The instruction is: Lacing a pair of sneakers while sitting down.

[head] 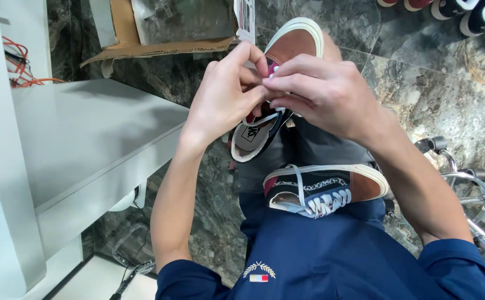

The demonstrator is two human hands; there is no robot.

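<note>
A brown and navy sneaker (295,41) with a white sole rests on my knee, toe pointing away from me. Both hands meet over its lacing area. My left hand (226,94) pinches a white lace with thumb and fingers. My right hand (323,91) pinches the lace from the other side, fingertips touching those of the left. The laces themselves are mostly hidden under my fingers. A second matching sneaker (326,189), laced with white laces, lies on its side across my lap, close to my navy shirt.
A grey shelf (81,139) runs along the left. An open cardboard box (142,33) sits on the dark marble floor (431,83) ahead. Several shoes (465,14) line the top right. A chrome chair frame (465,183) stands at right. Orange cables (17,66) hang at far left.
</note>
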